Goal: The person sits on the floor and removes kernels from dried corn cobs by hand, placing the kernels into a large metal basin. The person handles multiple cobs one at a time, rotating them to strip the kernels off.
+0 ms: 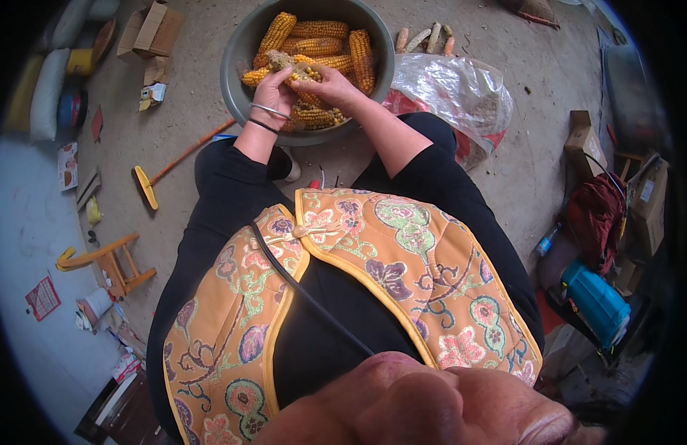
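Note:
Between both hands, over a grey basin, is a partly stripped corn cob; its upper end is pale and bare, and yellow kernels show lower down. My left hand, with a bangle and a dark band at the wrist, grips the cob from the left. From the right, my right hand holds it too, its fingers close to the kernels. Several whole yellow ears of corn lie in the basin around and beneath the hands. Loose kernels and part of the cob are hidden by the fingers.
Bare cobs lie on the floor right of the basin, beside a clear plastic bag. At left are a push broom, a cardboard box and a tipped wooden stool. A teal container is at far right.

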The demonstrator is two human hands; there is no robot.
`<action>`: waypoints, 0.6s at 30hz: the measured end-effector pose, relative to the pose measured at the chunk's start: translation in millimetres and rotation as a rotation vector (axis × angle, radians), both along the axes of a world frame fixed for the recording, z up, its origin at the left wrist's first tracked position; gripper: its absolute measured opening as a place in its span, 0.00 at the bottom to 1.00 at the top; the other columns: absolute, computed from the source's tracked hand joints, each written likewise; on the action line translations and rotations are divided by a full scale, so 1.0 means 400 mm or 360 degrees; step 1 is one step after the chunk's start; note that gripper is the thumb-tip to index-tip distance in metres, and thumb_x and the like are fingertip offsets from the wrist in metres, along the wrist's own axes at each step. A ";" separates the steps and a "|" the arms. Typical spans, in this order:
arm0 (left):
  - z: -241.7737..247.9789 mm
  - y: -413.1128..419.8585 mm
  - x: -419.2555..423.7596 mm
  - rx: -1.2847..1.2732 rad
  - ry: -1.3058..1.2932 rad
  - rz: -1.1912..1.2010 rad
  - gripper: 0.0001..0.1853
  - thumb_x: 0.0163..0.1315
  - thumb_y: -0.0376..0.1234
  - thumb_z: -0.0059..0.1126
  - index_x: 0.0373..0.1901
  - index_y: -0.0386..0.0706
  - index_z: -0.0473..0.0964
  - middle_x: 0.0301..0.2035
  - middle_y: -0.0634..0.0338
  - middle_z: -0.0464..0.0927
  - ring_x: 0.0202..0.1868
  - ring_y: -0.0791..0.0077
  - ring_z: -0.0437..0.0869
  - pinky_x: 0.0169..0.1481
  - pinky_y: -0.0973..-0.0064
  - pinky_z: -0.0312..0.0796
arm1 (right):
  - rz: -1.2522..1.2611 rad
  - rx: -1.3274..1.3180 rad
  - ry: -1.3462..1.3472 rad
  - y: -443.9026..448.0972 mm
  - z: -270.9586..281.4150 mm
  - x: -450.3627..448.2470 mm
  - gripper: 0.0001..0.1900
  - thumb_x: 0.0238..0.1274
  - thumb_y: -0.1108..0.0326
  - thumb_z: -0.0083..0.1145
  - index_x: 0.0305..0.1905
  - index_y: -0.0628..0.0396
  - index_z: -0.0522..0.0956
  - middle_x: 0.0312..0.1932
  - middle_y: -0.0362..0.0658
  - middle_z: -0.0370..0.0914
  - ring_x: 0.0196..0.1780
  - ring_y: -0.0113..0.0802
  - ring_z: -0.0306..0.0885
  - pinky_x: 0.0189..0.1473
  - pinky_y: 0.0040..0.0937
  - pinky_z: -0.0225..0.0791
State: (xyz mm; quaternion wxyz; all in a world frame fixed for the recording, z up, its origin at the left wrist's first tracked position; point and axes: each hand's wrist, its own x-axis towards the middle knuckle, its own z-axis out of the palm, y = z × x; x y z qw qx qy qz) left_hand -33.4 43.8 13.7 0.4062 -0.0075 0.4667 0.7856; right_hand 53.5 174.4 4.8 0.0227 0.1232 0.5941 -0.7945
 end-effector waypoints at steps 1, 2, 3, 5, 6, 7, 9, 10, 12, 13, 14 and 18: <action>-0.010 -0.007 -0.009 0.0011 -0.0052 -0.0016 0.14 0.58 0.33 0.52 0.46 0.41 0.70 0.42 0.60 0.74 0.44 0.70 0.76 0.50 0.72 0.68 | -0.0042 0.0020 0.0042 0.000 -0.009 -0.004 0.38 0.42 0.54 0.68 0.57 0.60 0.65 0.43 0.46 0.74 0.46 0.29 0.72 0.44 0.26 0.67; -0.020 -0.014 -0.017 0.0022 -0.0104 -0.0031 0.15 0.59 0.34 0.52 0.47 0.41 0.70 0.42 0.59 0.74 0.44 0.70 0.76 0.49 0.72 0.69 | -0.0084 0.0046 0.0086 -0.003 -0.021 -0.009 0.37 0.41 0.55 0.69 0.57 0.60 0.66 0.43 0.46 0.74 0.45 0.28 0.72 0.45 0.26 0.67; -0.017 -0.013 -0.017 0.0034 -0.0157 -0.0050 0.15 0.59 0.34 0.51 0.47 0.41 0.69 0.42 0.59 0.74 0.44 0.70 0.76 0.49 0.72 0.69 | -0.0128 0.0074 0.0127 -0.004 -0.025 -0.011 0.37 0.40 0.56 0.69 0.57 0.60 0.66 0.42 0.46 0.74 0.45 0.28 0.72 0.46 0.27 0.67; -0.012 -0.015 -0.012 -0.0026 -0.0153 -0.0035 0.16 0.59 0.36 0.51 0.48 0.41 0.69 0.42 0.58 0.74 0.44 0.69 0.76 0.48 0.72 0.70 | -0.0207 0.0128 0.0172 -0.004 -0.033 -0.013 0.37 0.39 0.57 0.70 0.56 0.59 0.67 0.42 0.46 0.75 0.45 0.29 0.73 0.47 0.27 0.67; 0.000 -0.010 -0.005 -0.0055 -0.0151 -0.0030 0.17 0.60 0.37 0.50 0.48 0.40 0.68 0.42 0.58 0.74 0.44 0.69 0.76 0.48 0.72 0.70 | -0.0249 0.0157 0.0193 -0.004 -0.037 -0.013 0.37 0.38 0.57 0.70 0.56 0.58 0.67 0.42 0.46 0.75 0.45 0.29 0.73 0.47 0.27 0.67; 0.010 -0.001 0.002 -0.0060 -0.0136 -0.0027 0.17 0.60 0.37 0.50 0.48 0.40 0.68 0.42 0.58 0.74 0.43 0.69 0.76 0.48 0.71 0.70 | -0.0255 0.0223 0.0264 -0.003 -0.049 -0.017 0.37 0.38 0.57 0.70 0.56 0.58 0.67 0.42 0.46 0.75 0.45 0.30 0.73 0.47 0.28 0.67; 0.028 0.013 0.014 -0.0070 -0.0104 -0.0007 0.17 0.60 0.38 0.51 0.49 0.41 0.68 0.42 0.58 0.74 0.43 0.68 0.77 0.47 0.70 0.71 | -0.0256 0.0353 0.0406 -0.005 -0.058 -0.024 0.38 0.37 0.57 0.71 0.57 0.58 0.66 0.43 0.47 0.74 0.47 0.32 0.73 0.48 0.29 0.67; 0.025 0.011 0.014 -0.0054 -0.0096 0.0011 0.16 0.59 0.37 0.52 0.47 0.41 0.69 0.40 0.58 0.75 0.41 0.69 0.77 0.46 0.71 0.71 | -0.0240 0.0405 0.0396 -0.006 -0.053 -0.023 0.38 0.37 0.56 0.71 0.57 0.57 0.66 0.44 0.48 0.74 0.47 0.34 0.73 0.48 0.29 0.67; 0.017 0.013 0.012 -0.0018 -0.0082 0.0035 0.14 0.58 0.36 0.54 0.44 0.40 0.71 0.37 0.59 0.76 0.38 0.71 0.78 0.44 0.74 0.72 | -0.0217 0.0514 0.0373 -0.005 -0.041 -0.017 0.39 0.36 0.55 0.71 0.57 0.57 0.66 0.46 0.49 0.73 0.49 0.36 0.72 0.49 0.30 0.67; 0.017 0.013 0.012 -0.0020 -0.0113 0.0063 0.13 0.58 0.35 0.54 0.43 0.40 0.71 0.37 0.59 0.76 0.37 0.71 0.78 0.44 0.73 0.72 | -0.0225 0.0520 0.0385 -0.006 -0.044 -0.017 0.39 0.37 0.54 0.70 0.57 0.57 0.66 0.46 0.50 0.73 0.50 0.36 0.72 0.50 0.31 0.66; 0.018 0.012 0.011 -0.0021 -0.0144 0.0091 0.13 0.59 0.35 0.54 0.43 0.40 0.71 0.37 0.59 0.76 0.37 0.71 0.78 0.43 0.73 0.72 | -0.0233 0.0526 0.0397 -0.009 -0.049 -0.018 0.39 0.37 0.53 0.70 0.57 0.57 0.66 0.47 0.50 0.72 0.50 0.37 0.72 0.50 0.31 0.66; 0.006 0.006 0.004 0.0024 -0.0205 0.0089 0.12 0.59 0.35 0.54 0.42 0.40 0.71 0.36 0.59 0.76 0.37 0.70 0.78 0.45 0.72 0.72 | -0.0208 0.0517 0.0374 -0.012 -0.039 -0.016 0.36 0.44 0.48 0.64 0.57 0.57 0.66 0.48 0.53 0.72 0.51 0.40 0.72 0.51 0.32 0.65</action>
